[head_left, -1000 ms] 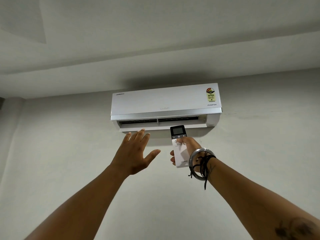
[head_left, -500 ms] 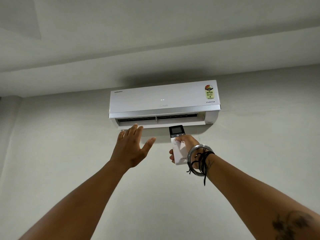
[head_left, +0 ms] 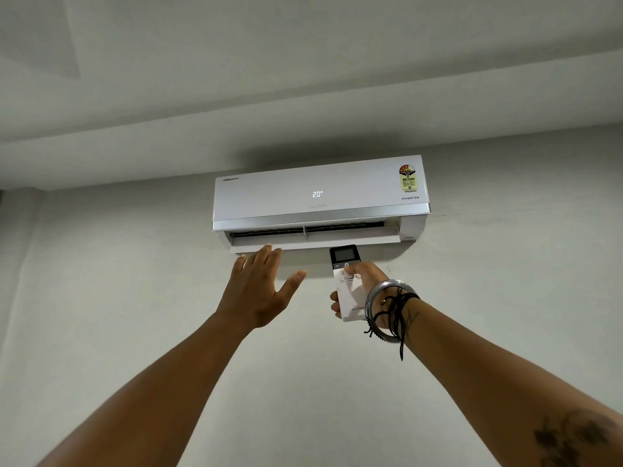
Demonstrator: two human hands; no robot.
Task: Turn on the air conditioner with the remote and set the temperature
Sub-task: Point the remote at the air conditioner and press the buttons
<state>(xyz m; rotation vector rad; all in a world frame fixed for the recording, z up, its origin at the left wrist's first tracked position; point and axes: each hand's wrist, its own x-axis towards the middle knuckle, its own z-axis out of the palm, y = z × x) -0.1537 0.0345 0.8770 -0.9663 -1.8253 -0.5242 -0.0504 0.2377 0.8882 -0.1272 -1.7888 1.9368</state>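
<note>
A white wall-mounted air conditioner hangs high on the wall, its front panel lit with "20" and its lower flap slightly open. My right hand holds a white remote with a dark screen on top, pointed up at the unit, thumb resting on the buttons. My left hand is raised just under the flap, palm toward the vent, fingers spread and holding nothing. A metal bangle and black threads circle my right wrist.
Plain pale wall surrounds the unit, and a ceiling beam runs just above it. A star-rating sticker sits at the unit's top right corner.
The panel display has lit up, from dark to faint dots to "20". My left hand has risen closer to the flap. The remote stays aimed at the unit.
</note>
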